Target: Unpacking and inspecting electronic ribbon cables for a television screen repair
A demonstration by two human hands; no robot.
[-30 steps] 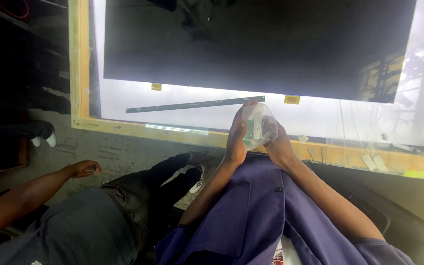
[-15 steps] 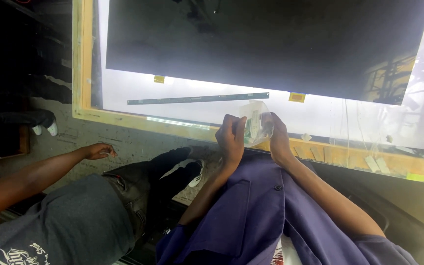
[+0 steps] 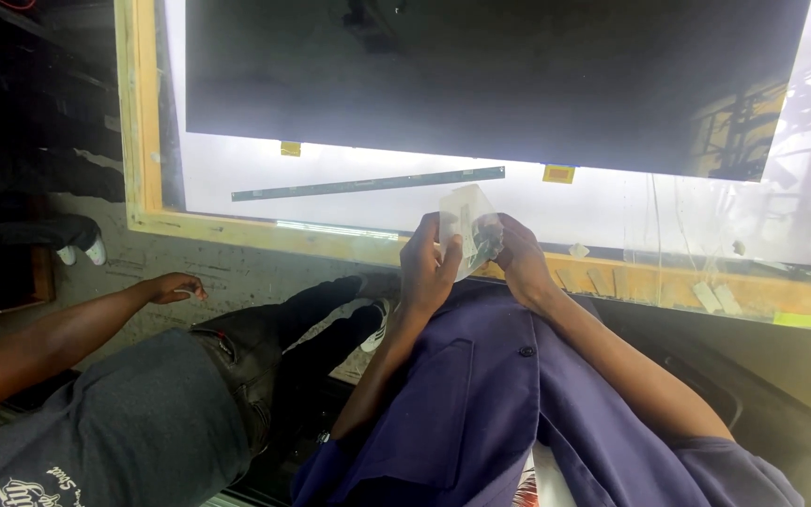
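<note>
We see both hands meeting at frame centre, just below the wooden frame (image 3: 237,228) that borders a big lit panel. Left hand (image 3: 427,268) and right hand (image 3: 516,258) share one small clear plastic bag (image 3: 469,228). L fingers curl round the bag's left side, thumb on its face. R fingers wrap the right edge, mostly hidden behind the bag. The bag sticks up above the fingertips, its upper corner overlapping the white strip of the panel. There is dark stuff inside the bag near the R thumb; we can't tell what it is. Bag is see-through and its outline gets lost against the glare.

A dark sheet (image 3: 481,80) fills the upper half of the frame, with top and right edges cut off. A thin dark strip (image 3: 368,183) lies on the white area, slightly tilted, upper left of the bag. Two small yellow tape tabs (image 3: 558,173) sit at the dark sheet's lower edge.

Purple shirt sleeves (image 3: 481,404) cover both forearms down to the lower frame.

At lower left, a second person in a grey shirt (image 3: 114,432); their hand (image 3: 173,286) hangs loosely curled over the concrete floor and holds nothing that we can see. Their body is cut off by the frame edge. Far left is too dark to read.
</note>
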